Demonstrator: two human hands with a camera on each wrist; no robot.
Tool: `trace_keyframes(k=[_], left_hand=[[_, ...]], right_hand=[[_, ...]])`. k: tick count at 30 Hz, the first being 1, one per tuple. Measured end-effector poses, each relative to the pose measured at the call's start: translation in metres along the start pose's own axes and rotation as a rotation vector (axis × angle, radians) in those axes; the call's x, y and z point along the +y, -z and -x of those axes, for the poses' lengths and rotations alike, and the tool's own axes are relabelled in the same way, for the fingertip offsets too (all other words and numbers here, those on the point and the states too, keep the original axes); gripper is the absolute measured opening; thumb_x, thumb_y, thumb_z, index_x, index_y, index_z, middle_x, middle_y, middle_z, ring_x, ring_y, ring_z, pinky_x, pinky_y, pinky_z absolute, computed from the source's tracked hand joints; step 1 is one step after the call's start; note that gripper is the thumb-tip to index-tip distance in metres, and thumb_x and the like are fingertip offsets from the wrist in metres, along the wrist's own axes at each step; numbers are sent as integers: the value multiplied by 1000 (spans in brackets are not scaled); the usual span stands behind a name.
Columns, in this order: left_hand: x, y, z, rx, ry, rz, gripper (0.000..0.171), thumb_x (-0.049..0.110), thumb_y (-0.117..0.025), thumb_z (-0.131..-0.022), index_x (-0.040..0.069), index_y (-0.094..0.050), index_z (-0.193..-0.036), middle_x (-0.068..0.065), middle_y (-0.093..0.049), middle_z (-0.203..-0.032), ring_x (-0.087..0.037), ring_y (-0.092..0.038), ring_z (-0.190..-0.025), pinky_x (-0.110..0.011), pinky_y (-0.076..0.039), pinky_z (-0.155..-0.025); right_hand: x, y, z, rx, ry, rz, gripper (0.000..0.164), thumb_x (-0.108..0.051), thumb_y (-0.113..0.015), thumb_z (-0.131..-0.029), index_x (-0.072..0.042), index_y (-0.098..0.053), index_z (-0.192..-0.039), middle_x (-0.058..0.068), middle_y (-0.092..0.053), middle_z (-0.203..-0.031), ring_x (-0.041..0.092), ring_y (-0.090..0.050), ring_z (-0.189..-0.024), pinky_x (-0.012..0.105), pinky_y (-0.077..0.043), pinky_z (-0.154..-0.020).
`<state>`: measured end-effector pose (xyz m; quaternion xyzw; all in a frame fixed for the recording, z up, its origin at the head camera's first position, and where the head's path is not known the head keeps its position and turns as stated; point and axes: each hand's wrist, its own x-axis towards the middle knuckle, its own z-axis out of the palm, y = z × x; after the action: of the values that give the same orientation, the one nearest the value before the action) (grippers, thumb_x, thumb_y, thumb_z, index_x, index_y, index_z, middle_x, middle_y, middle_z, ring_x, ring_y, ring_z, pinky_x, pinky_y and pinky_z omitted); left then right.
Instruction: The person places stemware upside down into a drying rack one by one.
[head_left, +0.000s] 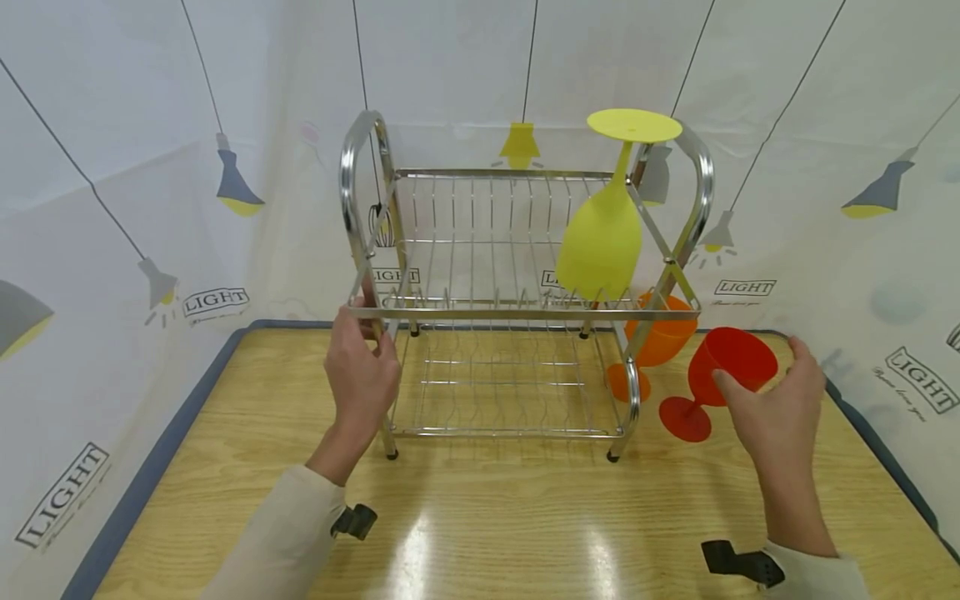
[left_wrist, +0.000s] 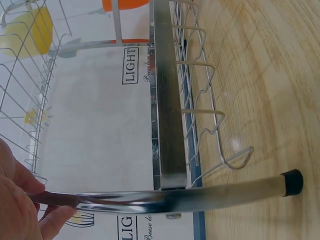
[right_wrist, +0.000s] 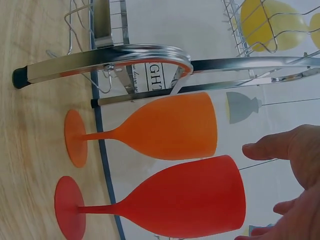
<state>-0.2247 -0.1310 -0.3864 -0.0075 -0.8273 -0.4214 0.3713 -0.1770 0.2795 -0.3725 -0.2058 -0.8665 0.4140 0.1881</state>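
Observation:
My left hand (head_left: 362,367) grips the left upright of a two-tier chrome dish rack (head_left: 517,315), its fingers and thumb round the metal post (left_wrist: 115,201). Beside the rack's right end, my right hand (head_left: 780,408) is held with thumb and fingers spread at the rim of a red wine goblet (right_wrist: 190,197). That goblet stands upright on the table. Just left of it stands an orange goblet (right_wrist: 175,127), partly behind the rack's right frame in the head view. A yellow goblet (head_left: 602,242) sits upside down on the upper tier, at its right end, foot upward.
The rack stands on black feet on a wood-grain table (head_left: 480,517) with a blue-grey edge (head_left: 161,442). Behind and at both sides hangs a white sheet (head_left: 465,67) printed with lamps and the word LIGHT.

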Motion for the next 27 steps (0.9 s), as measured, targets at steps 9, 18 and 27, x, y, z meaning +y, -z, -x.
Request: trace_keyframes(k=[9, 18, 27], left_hand=[[0, -1, 1, -12, 4, 3, 34, -8, -60, -84, -6, -53, -117, -19, -58, -98, -31, -62, -84, -40, -59, -62], [0, 0, 1, -10, 7, -2, 32, -10, -59, -83, -5, -53, -115, -19, -59, -99, -31, -62, -84, -39, -59, -62], [-1, -1, 1, -17, 19, 4, 34, -11, -61, -83, -5, -53, -115, -19, -59, -98, -31, -62, -84, -39, -59, -62]], right_hand=[[14, -8, -6, -25, -114, -68, 101, -29, -67, -89, -17, 9, -155, 11, -4, -163, 36, -13, -147, 60, -34, -108], [30, -11, -16, -70, -136, -54, 104, -32, -67, -89, -11, 11, -155, 16, -2, -163, 42, -17, -145, 62, -36, -106], [35, -19, -19, -118, -108, -83, 97, -29, -68, -89, -7, -1, -154, 19, -21, -158, 43, -26, -140, 61, -40, -103]])
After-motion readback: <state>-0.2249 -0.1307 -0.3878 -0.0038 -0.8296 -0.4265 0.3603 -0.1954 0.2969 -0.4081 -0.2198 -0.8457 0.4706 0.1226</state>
